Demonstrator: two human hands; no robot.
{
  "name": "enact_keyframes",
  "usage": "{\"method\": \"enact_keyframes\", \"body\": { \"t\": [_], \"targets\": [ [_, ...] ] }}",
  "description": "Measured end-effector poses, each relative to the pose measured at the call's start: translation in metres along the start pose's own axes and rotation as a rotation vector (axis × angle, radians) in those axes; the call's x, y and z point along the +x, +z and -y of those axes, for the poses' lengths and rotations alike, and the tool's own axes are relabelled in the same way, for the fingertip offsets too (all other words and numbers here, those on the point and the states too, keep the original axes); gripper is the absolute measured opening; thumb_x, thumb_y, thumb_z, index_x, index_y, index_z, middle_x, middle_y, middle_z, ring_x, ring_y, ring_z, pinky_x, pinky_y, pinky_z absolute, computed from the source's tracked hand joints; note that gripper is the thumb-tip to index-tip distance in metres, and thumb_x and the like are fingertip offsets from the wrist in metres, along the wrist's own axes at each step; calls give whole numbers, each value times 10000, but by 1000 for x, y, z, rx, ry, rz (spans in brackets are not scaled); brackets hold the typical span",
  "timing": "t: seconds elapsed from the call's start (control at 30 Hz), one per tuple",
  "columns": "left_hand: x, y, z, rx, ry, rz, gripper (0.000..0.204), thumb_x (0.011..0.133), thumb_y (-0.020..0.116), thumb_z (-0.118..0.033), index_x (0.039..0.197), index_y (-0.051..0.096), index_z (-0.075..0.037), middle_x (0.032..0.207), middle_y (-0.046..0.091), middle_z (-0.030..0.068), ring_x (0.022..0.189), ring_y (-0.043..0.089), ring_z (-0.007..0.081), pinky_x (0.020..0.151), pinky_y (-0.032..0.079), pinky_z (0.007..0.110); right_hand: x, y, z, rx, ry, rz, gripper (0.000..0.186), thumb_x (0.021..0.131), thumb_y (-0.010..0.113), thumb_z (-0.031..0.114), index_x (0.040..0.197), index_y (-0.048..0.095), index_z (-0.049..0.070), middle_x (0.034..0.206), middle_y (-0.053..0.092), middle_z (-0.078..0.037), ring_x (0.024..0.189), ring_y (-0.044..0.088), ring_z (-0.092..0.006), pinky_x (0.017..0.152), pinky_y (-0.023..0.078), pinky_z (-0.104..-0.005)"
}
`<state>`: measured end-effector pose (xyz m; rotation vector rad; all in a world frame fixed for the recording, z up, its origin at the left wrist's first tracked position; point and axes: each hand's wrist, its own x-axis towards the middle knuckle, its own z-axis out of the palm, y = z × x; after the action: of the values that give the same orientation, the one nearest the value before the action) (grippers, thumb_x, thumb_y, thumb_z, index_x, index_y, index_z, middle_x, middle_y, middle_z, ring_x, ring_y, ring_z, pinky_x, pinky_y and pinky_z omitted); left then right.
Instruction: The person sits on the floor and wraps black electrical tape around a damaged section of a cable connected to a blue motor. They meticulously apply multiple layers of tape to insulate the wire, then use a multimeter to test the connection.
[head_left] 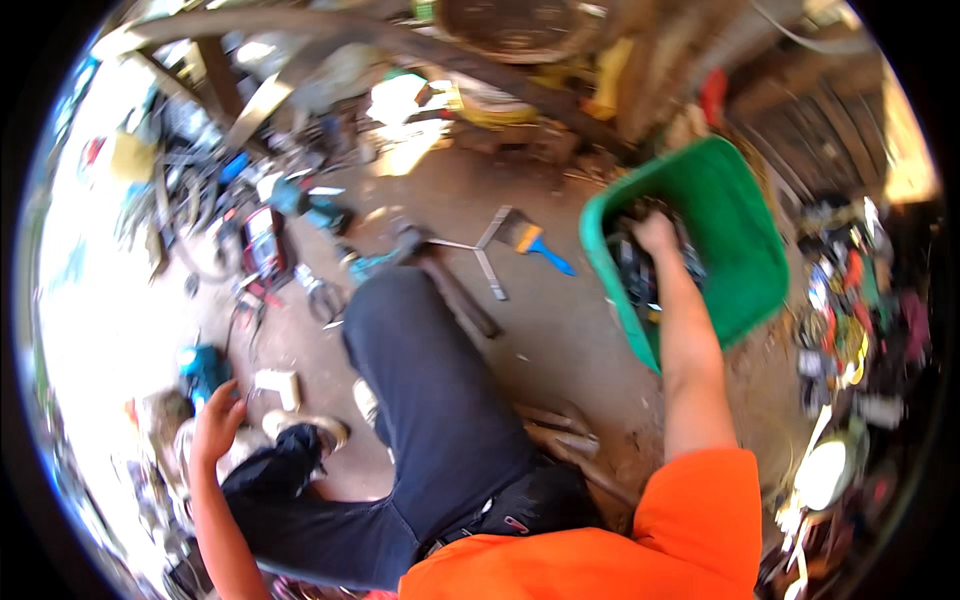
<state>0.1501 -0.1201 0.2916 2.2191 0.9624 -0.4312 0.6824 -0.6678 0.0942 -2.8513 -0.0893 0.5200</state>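
Note:
My right hand (655,230) reaches into a green plastic bin (735,230), among dark tools or parts (635,280); its fingertips are obscured. My left hand (222,420) is raised beside my bent leg, fingers apart and slightly curled, holding nothing, near a teal tool (202,368) and a small white item (280,385). On the floor left of the bin lie a paintbrush with a blue handle (550,255), a three-armed wrench (490,258), a hammer-like tool with a long handle (460,300), teal power tools (315,210) and a red-and-black device (265,240).
Wooden beams (520,90) and a round basin (515,25) are at the back. Piles of tools and scrap (190,190) spread along the left, with more clutter (850,330) at the right. Curved dark pieces (560,435) lie beside my right thigh.

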Motion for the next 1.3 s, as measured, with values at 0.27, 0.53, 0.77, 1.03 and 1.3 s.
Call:
{"method": "enact_keyframes", "body": {
  "t": [0.27, 0.53, 0.77, 1.03, 1.3],
  "targets": [
    [-51, -42, 58, -96, -127, -344, 373, 928, 618, -182, 1248, 558, -1, 996, 670, 130, 910, 634, 168, 801, 504, 308, 138, 77, -165, -354, -313, -164, 535, 880, 568, 438, 1231, 571, 35, 1286, 578, -184, 1187, 557, -297, 992, 441, -401],
    [-165, -56, 109, 2, -422, -386, 375, 950, 553, -293, 1093, 642, 42, 906, 682, 153, 846, 650, 202, 774, 496, 335, 83, 77, -121, 495, -273, -85, 300, 837, 699, 108, 1071, 638, -69, 1046, 685, -161, 954, 646, -240, 869, 494, -352],
    [-138, 12, 170, -150, -449, -248, 454, 916, 600, -358, 1205, 607, -9, 1084, 675, 206, 1025, 656, 291, 900, 500, 368, -7, -14, -56, 439, -165, -256, 330, 867, 704, 183, 1047, 612, -78, 963, 672, -163, 853, 634, -227, 803, 507, -327],
    [-150, 67, 245, -379, -511, -172, 506, 907, 619, -365, 1278, 568, -26, 1142, 659, 195, 1067, 632, 276, 938, 477, 368, -45, -85, 8, 584, -181, -612, 510, 878, 700, 372, 1154, 566, -36, 928, 619, -90, 712, 563, -142, 628, 514, -276],
    [-25, 108, 265, -973, -580, -354, 574, 958, 552, -286, 1383, 397, 67, 1400, 458, 199, 1304, 435, 265, 1034, 419, 378, -125, -158, 145, 345, -499, -418, 408, 988, 524, 285, 1268, 563, -9, 992, 618, -78, 704, 527, -135, 633, 456, -253]
  ]
}}
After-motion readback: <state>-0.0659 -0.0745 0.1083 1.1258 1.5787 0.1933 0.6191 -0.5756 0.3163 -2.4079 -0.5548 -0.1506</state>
